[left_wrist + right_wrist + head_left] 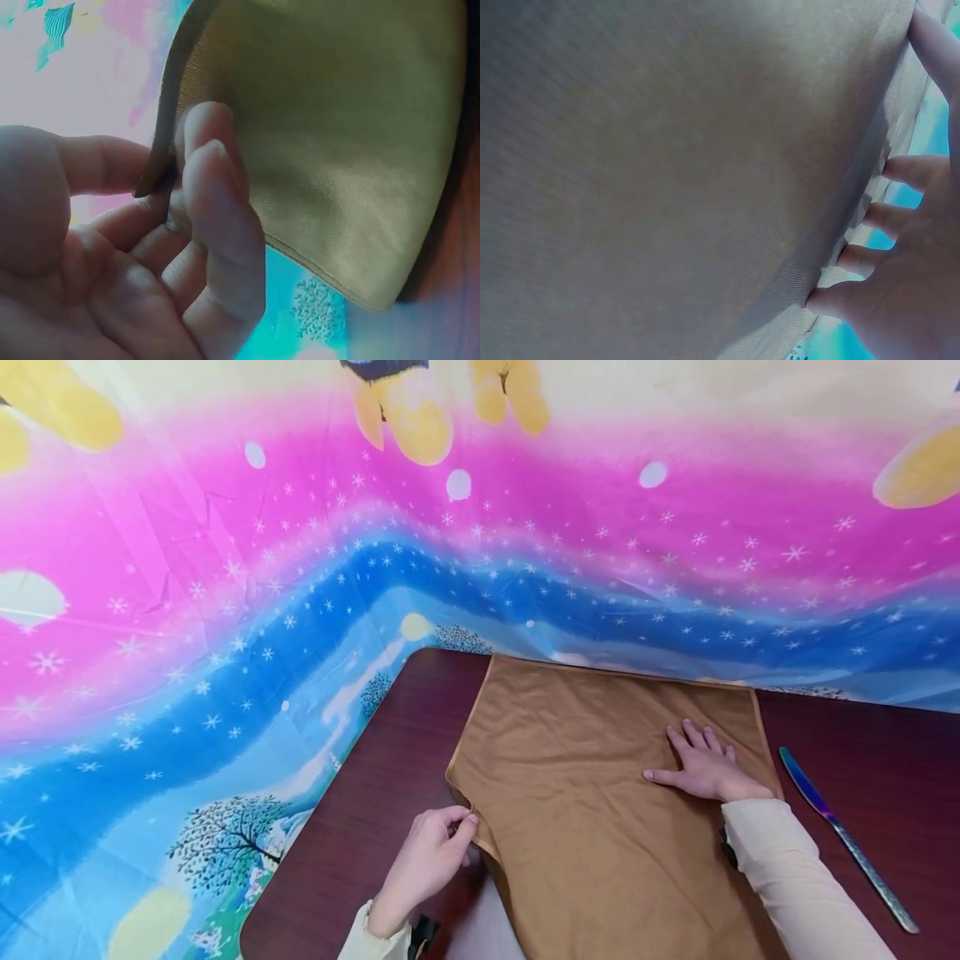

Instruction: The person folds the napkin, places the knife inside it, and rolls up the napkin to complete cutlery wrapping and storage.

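Note:
A brown cloth [577, 793] with a stitched hem lies over the dark table, lightly wrinkled. Its left edge is pinched by my left hand [431, 856] between thumb and fingers, and that edge stands a little off the table. The left wrist view shows the hem [169, 97] between the thumb and fingers, with the cloth's underside facing the camera. My right hand [701, 764] rests on the cloth near its far right corner, fingers spread. In the right wrist view the fingertips [862, 259] touch the cloth's surface.
To the right of the cloth a table knife [847, 839] with a bluish blade lies on the reddish-brown table [352, 827]. A colourful printed sheet [315, 568] with snowflakes and trees hangs behind and to the left. Something greyish [491, 918] shows beneath the cloth's left edge.

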`<move>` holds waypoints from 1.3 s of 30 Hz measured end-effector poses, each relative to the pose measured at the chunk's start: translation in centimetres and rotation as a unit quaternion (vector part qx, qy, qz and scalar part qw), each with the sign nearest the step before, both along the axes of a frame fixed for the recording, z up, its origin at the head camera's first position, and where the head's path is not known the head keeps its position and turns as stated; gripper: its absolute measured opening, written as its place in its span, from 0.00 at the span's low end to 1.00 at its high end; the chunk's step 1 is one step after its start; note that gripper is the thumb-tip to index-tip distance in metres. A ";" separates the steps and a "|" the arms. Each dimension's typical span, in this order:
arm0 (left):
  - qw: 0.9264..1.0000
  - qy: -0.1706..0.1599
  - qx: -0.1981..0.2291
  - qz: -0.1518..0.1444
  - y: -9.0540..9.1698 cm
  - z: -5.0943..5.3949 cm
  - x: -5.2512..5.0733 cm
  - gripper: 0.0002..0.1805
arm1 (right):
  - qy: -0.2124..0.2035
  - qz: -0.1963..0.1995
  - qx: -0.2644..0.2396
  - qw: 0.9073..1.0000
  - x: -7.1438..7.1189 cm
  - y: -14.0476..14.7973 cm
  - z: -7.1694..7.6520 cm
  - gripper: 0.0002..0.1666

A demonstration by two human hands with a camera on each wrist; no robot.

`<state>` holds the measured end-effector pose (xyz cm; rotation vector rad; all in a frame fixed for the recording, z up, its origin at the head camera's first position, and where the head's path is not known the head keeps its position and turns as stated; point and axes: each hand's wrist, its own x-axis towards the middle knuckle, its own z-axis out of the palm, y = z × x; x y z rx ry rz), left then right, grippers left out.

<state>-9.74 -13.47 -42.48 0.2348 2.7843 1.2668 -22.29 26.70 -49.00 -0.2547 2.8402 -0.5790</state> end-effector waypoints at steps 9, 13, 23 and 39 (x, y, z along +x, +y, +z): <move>0.999 0.036 -0.018 -0.022 0.8 0.7 -0.6 0.10 | 0.003 0.000 0.001 1.000 0.0 0.1 -0.2 0.61; 0.998 0.050 -0.027 -0.020 1.2 1.2 -0.9 0.12 | 0.003 0.001 0.001 1.000 -0.1 0.1 -0.2 0.61; 0.995 0.076 -0.056 -0.030 2.1 2.1 -1.6 0.21 | 0.016 0.001 0.003 1.000 -0.2 0.2 -0.6 0.61; 0.996 0.059 -0.054 -0.032 3.1 2.7 -2.1 0.17 | 0.022 -0.004 0.004 1.000 -0.1 0.2 -0.5 0.61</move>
